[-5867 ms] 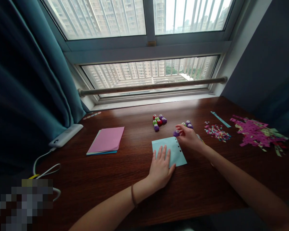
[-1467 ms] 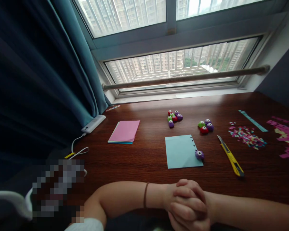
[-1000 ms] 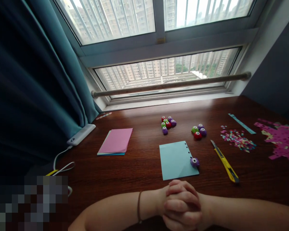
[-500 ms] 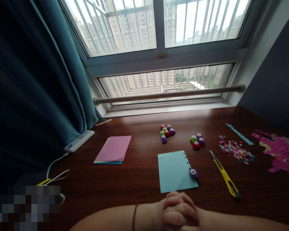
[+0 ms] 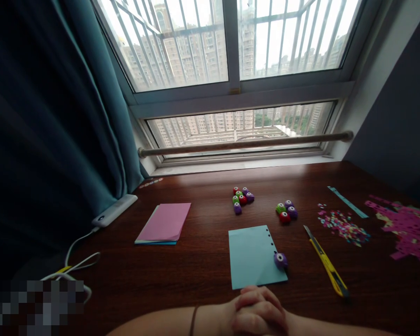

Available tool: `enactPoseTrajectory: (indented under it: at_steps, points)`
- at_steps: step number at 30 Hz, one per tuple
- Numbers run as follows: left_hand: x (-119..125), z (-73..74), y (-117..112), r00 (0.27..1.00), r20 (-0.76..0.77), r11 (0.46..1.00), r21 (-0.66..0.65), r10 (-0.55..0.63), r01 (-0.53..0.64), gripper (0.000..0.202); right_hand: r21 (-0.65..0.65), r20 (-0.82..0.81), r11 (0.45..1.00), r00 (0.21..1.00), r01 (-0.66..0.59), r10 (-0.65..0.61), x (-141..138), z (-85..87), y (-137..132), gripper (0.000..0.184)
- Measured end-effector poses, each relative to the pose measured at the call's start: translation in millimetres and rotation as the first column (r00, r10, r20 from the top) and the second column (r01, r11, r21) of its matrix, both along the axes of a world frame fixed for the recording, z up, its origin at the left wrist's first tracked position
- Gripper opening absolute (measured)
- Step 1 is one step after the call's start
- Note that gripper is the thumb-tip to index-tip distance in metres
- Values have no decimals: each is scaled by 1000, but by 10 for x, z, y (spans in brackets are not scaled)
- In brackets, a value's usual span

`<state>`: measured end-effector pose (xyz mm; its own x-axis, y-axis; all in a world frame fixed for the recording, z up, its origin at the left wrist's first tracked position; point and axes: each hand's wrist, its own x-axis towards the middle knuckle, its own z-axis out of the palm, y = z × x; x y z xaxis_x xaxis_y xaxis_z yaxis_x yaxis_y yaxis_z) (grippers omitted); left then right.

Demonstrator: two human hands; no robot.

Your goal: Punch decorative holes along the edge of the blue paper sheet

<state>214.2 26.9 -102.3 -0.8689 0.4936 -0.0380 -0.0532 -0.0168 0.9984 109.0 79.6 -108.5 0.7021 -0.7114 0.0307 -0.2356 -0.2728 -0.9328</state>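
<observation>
My left hand [image 5: 233, 313], with a thin brown band at its wrist, is clasped with my right hand [image 5: 276, 319] at the bottom centre. Their fingers are interlaced and closed, with no tool between them. Just beyond lies a light-blue paper sheet [image 5: 250, 259], its right edge marked by a row of small punched holes. A purple craft punch [image 5: 280, 260] sits at that edge, near the lowest visible hole. To the right rests a yellow utility knife [image 5: 327, 266] with its blade out. The lower parts of both hands are cut off by the frame.
Several coloured craft punches [image 5: 242, 199] stand in one group, more punches [image 5: 284, 218] in another. Pink paper [image 5: 166, 221] tops a stack at left. Confetti [image 5: 343, 226], a blue strip [image 5: 347, 201] and pink scraps [image 5: 408, 231] lie right. A white power bank [image 5: 115, 211] trails a cable.
The view has tilted slightly upward, so the table and hands sit a little lower in the picture. The hands stay clasped, and the things on the table have not moved.
</observation>
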Motion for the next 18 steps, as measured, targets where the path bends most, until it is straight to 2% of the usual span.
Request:
enactPoseTrajectory:
  at_steps: [3, 6, 13, 18]
  points:
    - [-8, 8, -5, 998, -44, 996, -65, 52, -55, 24, -42, -38, 998, 998, -47, 45, 43, 76, 3, 32]
    - [-22, 24, -1, 989, -76, 985, -109, 127, -135, 24, -23, -28, 998, 998, -59, 58, 55, 115, 8, 31]
    - [-15, 78, 7, 949, -174, 935, -195, 264, -296, 24, -22, -22, 998, 998, -55, 54, 48, 100, -15, 36]
    - [-18, 101, 3, 945, -198, 936, -188, 261, -298, 26, -36, -18, 996, 997, -77, 76, 56, 71, -38, 39]
